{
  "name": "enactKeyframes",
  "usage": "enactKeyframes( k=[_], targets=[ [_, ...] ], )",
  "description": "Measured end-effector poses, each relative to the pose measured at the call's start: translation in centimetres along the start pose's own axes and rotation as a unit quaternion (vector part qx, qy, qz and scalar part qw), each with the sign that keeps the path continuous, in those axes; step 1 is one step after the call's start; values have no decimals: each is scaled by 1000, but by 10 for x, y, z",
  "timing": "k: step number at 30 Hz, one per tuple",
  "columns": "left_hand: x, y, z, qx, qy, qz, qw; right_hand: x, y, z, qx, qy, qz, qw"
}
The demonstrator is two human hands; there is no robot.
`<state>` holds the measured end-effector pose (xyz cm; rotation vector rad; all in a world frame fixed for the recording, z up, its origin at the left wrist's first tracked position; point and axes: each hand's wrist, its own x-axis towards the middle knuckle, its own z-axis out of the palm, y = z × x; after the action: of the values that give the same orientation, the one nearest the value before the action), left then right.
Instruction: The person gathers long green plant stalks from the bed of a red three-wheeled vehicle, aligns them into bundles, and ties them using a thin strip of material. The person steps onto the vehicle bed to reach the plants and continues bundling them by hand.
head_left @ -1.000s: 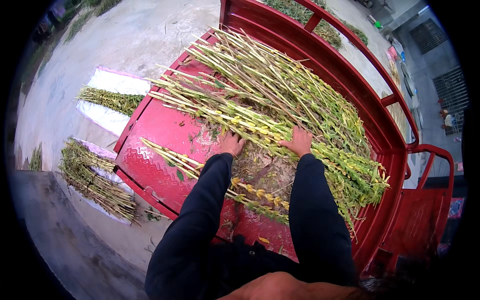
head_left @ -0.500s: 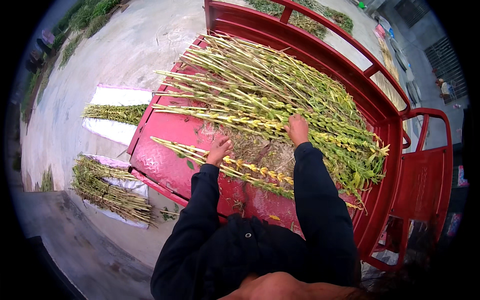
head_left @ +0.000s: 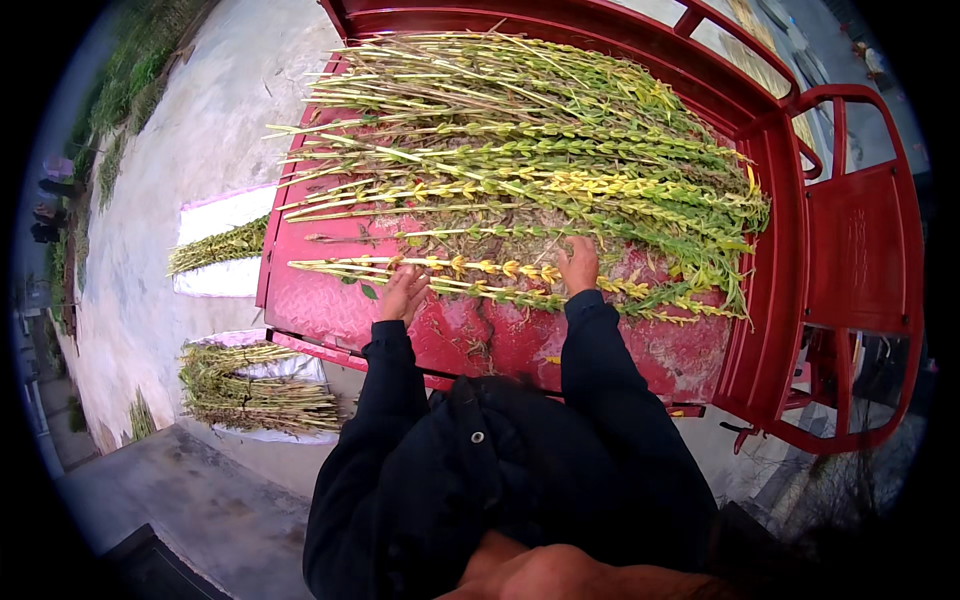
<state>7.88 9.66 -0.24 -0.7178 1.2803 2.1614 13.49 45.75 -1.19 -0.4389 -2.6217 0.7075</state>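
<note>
The left hand (head_left: 403, 293) and the right hand (head_left: 578, 264), two in all, are apart from each other at the near stalks (head_left: 500, 269), both curled; whether either grips is impossible to tell. Those stalks lie on one red cargo bed (head_left: 330, 302), beside one broad heap (head_left: 560, 150) too dense to count. On the ground, two white sheets (head_left: 230, 280) each carry cut stalks (head_left: 265, 405).

The metal bed (head_left: 335, 308) looks glossy, the stalks (head_left: 540, 183) rough, the sleeves (head_left: 603, 350) matt cloth.

The red bed (head_left: 445, 330) offers room between the sleeves (head_left: 392, 372) — stalks (head_left: 520, 130) (then side wall (head_left: 570, 25)) block beyond.
</note>
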Motion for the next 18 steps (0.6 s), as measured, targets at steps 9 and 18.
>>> enactKeyframes(
  k=[9, 18],
  targets=[
    [-97, -28, -59, 48, 132, 22, 990, -131, 96, -39, 117, -95, 181, 972],
    [-123, -29, -64, 84, 136, 26, 987, -63, 55, 5, 610, -75, 449, 648]
  ],
)
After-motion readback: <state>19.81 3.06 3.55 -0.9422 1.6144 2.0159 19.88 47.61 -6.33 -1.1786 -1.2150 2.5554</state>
